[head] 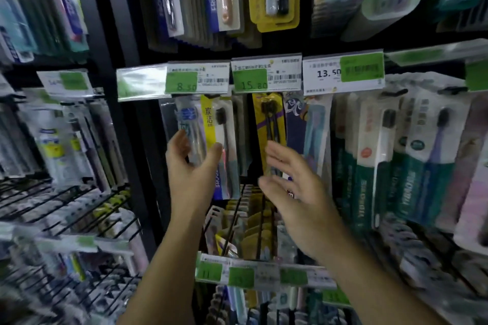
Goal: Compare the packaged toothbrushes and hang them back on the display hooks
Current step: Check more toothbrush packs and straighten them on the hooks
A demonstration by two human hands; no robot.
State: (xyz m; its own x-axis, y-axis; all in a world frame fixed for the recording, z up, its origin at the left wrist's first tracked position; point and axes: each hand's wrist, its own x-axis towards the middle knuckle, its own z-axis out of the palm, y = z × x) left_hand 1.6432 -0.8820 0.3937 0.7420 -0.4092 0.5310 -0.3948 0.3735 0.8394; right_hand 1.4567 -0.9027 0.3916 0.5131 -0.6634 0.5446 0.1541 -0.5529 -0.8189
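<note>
Both hands are raised to the middle row of a shop's toothbrush display, and neither holds a pack, so the step in hand looks like either reaching to lift packs off or letting go after hanging them; one frame cannot settle which. The left hand [188, 163] is spread, thumb and fingers apart, on either side of a clear blue-printed toothbrush pack [188, 126] that hangs under the 8.50 price tag [182, 82]. Motion blur hides whether the fingertips touch it. The right hand [295, 179] is likewise loose, fingers straight, just in front of a yellow pack of black-bristled toothbrushes [269, 126] hanging under the 15.80 price tag [250, 82]. Between them hangs a yellow-and-white FROG pack [220, 145].

If the packs are to come off, each hand must pinch its card near the top and slide it forward along the hook.

The fixture is a dark panel with black wire hooks [79, 206], several bare at lower left. Green and teal packs [412, 166] crowd the right side, and more rows hang above and below.
</note>
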